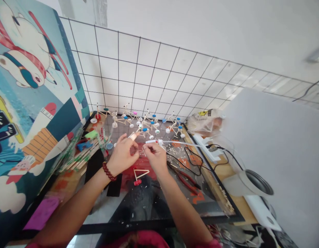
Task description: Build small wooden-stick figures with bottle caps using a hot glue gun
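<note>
Both hands work close together over the middle of the table. My left hand (124, 153), with a dark red bead bracelet (109, 171) and a white wrap (133, 136) on one finger, has thumb and finger curled together; anything between them is too small to make out. My right hand (156, 156) pinches at its fingertips, and what it holds is unclear. Just beyond lies a white tool with a long clear rod (180, 142), resembling a glue gun. Below the hands sits a triangle of thin wooden sticks (142, 171) with a red piece (137, 182) at one corner.
Several stick models with coloured caps (145, 130) stand along the back. Wooden sticks (76, 158) and a black strip (96, 165) lie left. Red-handled pliers (186, 181), black cable (190, 165) and white scraps occupy the right. A wire grid (149, 72) rises behind.
</note>
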`<state>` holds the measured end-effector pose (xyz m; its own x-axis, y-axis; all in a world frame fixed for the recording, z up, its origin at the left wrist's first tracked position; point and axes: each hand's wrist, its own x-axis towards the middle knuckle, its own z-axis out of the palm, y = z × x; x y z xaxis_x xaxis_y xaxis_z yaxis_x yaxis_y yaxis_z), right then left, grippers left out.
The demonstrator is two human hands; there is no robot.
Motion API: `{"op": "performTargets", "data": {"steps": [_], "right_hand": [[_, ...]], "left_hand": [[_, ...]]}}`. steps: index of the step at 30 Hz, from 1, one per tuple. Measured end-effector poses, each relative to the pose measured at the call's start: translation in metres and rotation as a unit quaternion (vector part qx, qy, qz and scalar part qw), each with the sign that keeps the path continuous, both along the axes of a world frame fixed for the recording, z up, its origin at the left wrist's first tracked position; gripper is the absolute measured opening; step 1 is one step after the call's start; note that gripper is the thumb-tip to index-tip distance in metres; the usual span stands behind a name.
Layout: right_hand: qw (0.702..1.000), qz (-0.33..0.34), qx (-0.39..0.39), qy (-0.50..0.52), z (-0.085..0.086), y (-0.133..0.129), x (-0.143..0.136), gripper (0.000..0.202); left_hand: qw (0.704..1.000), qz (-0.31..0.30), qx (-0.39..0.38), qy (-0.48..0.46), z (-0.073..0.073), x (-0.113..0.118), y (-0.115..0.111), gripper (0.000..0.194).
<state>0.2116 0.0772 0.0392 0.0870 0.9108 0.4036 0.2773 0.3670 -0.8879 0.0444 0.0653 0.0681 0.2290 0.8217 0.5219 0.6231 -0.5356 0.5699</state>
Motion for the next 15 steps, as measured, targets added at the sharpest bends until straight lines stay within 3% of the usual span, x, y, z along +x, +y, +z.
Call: {"op": "performTargets", "data": {"steps": [2,4,8,13,15], "right_hand": [[0.996,-0.063,-0.014,0.058,0.004,0.008,0.017,0.020],[0.993,-0.099,0.001,0.061,0.010,0.010,0.042,0.023],[0.984,-0.098,0.027,-0.143,0.011,-0.006,0.104,0.023],[0.913,-0.116,-0.074,-0.385,-0.016,-0.036,0.159,0.026],[0.921,-0.086,-0.063,-0.375,-0.023,-0.042,0.158,0.016]], "left_hand": [[1.000,0.004,-0.025,-0.017,0.003,-0.006,0.001,0.020],[0.994,0.014,-0.081,-0.070,0.006,-0.015,0.003,0.043],[0.962,0.012,-0.182,-0.205,0.012,-0.034,0.012,0.082],[0.932,-0.005,-0.219,-0.288,0.012,-0.046,0.025,0.090],[0.930,-0.008,-0.228,-0.288,0.011,-0.045,0.026,0.091]]}}
